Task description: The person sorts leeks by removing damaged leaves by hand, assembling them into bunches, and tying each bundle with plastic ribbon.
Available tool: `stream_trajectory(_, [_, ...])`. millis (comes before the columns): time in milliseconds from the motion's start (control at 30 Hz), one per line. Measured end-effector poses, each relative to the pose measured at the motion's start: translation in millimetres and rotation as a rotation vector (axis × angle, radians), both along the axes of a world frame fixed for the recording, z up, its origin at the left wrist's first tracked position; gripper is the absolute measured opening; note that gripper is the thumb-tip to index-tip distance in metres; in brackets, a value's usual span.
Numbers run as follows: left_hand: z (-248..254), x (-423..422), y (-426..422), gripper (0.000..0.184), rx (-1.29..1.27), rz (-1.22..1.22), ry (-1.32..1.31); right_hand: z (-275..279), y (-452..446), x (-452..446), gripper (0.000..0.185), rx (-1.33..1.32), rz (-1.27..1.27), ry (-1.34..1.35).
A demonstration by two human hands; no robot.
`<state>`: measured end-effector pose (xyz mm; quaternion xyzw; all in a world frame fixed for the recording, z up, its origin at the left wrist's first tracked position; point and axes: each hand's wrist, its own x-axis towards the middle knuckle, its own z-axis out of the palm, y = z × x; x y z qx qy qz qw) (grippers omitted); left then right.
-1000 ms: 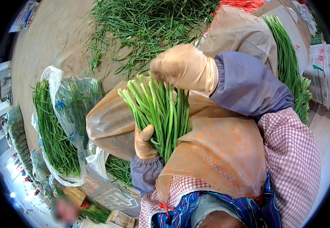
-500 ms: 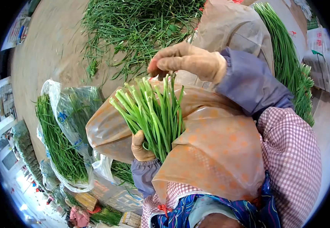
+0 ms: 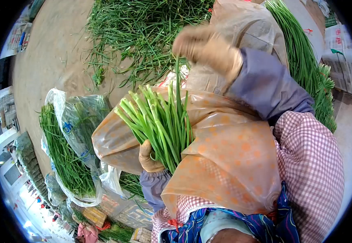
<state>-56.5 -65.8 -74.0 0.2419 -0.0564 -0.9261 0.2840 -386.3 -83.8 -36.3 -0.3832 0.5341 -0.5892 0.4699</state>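
My left hand [image 3: 150,158], in a tan glove, grips a bunch of chives [image 3: 157,121] at its lower part. The pale cut ends of the bunch point up and away from me, and my left fingers are mostly hidden behind the stalks. Above the bunch is my gloved right hand [image 3: 208,48], smeared by motion. A single green chive leaf [image 3: 178,75] stretches from the bunch up to its fingertips, which appear pinched on it. Under the bunch, an orange-spotted plastic apron [image 3: 232,158] covers my lap.
Loose chive leaves lie in a heap [image 3: 143,28] on the floor ahead. At left stands a clear plastic bag [image 3: 82,117] beside long chives [image 3: 64,150]. More chives [image 3: 293,44] lie at right, near a white crate [image 3: 342,60].
My right hand has moved up and slightly away from the bunch, and a chive leaf now stretches between them. My left hand keeps its hold, nearly still.
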Motion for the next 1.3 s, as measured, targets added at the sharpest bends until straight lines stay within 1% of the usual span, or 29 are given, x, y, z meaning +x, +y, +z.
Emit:
stream_trajectory(33, [0, 0, 0, 0.052, 0.003, -0.002, 0.012, 4, -6, -17, 0.013, -0.014, -0.182, 0.011])
stream_trajectory(67, [-1, 2, 1, 0.052, 0.01, -0.004, 0.025, 10, -12, -44, 0.021, -0.024, -0.337, 0.109])
stream_trajectory(133, [-3, 5, 2, 0.052, 0.018, -0.007, 0.052, -38, -31, -124, 0.016, -0.285, -0.523, -0.367])
stream_trajectory(233, [-3, 2, 2, 0.053, -0.02, 0.024, 0.021, -8, -15, -86, 0.028, 0.002, -0.258, -0.209])
stream_trajectory(267, [-1, -1, 3, 0.054, -0.027, 0.029, -0.04, 15, -2, -54, 0.029, 0.208, -0.118, -0.002])
stream_trajectory(300, [2, -2, 4, 0.056, -0.032, 0.033, -0.103, 15, 13, -32, 0.033, 0.279, 0.004, 0.0])
stream_trajectory(333, [3, -3, 4, 0.058, -0.04, 0.037, -0.169, 9, 24, -26, 0.03, 0.384, 0.286, -0.154])
stream_trajectory(367, [4, -3, 5, 0.058, -0.035, 0.039, -0.166, 9, 34, -8, 0.026, 0.478, 0.382, -0.145])
stream_trajectory(400, [4, -3, 6, 0.058, -0.033, 0.044, -0.166, 7, 44, 9, 0.035, 0.516, 0.419, -0.199])
stream_trajectory(433, [6, -3, 6, 0.058, -0.03, 0.048, -0.166, 11, 48, 16, 0.033, 0.557, 0.472, -0.257])
stream_trajectory(500, [8, -4, 7, 0.057, -0.044, 0.054, -0.209, 4, 52, 28, 0.029, 0.397, 0.489, -0.461])
stream_trajectory(600, [7, -4, 6, 0.058, -0.065, 0.067, -0.213, 12, 46, 27, 0.023, 0.327, 0.256, -0.321])
stream_trajectory(633, [10, -7, 6, 0.058, -0.065, 0.079, -0.224, 19, 40, 17, 0.02, 0.323, 0.078, -0.379])
stream_trajectory(667, [11, -7, 7, 0.058, -0.063, 0.093, -0.236, 9, 29, -2, 0.017, 0.074, -0.109, -0.422])
stream_trajectory(700, [11, -6, 9, 0.059, -0.053, 0.1, -0.232, -2, 22, -40, 0.016, -0.035, -0.125, -0.47])
stream_trajectory(767, [11, -4, 8, 0.061, -0.04, 0.106, -0.22, 5, 4, -70, 0.015, -0.176, -0.602, -0.434])
stream_trajectory(800, [9, -6, 8, 0.063, -0.045, 0.118, -0.215, 28, 4, -59, 0.016, -0.25, -0.433, -0.483])
stream_trajectory(867, [9, -7, 7, 0.064, -0.042, 0.108, -0.226, 46, 15, -17, 0.02, -0.219, -0.155, -0.184])
stream_trajectory(900, [8, -6, 7, 0.065, -0.038, 0.098, -0.233, 41, 17, 4, 0.028, -0.117, -0.047, 0.161])
stream_trajectory(967, [9, -9, 8, 0.064, -0.049, 0.091, -0.267, 26, 13, 24, 0.042, -0.333, 0.253, 0.527])
stream_trajectory(1033, [12, -7, 7, 0.065, -0.067, 0.078, -0.306, 30, 8, 35, 0.053, 0.009, 0.441, 0.576])
stream_trajectory(1067, [12, -7, 8, 0.067, -0.105, 0.091, -0.344, 24, 0, 37, 0.05, 0.067, 0.489, 0.545])
stream_trajectory(1167, [13, -8, 9, 0.067, -0.095, 0.091, -0.331, 23, -8, 44, 0.038, 0.292, 0.653, 0.211])
stream_trajectory(1200, [13, -9, 10, 0.067, -0.082, 0.097, -0.322, 11, -7, 49, 0.027, 0.264, 0.58, 0.03])
stream_trajectory(1300, [12, -11, 9, 0.068, -0.062, 0.106, -0.32, 8, -4, 49, 0.022, 0.255, 0.538, -0.19])
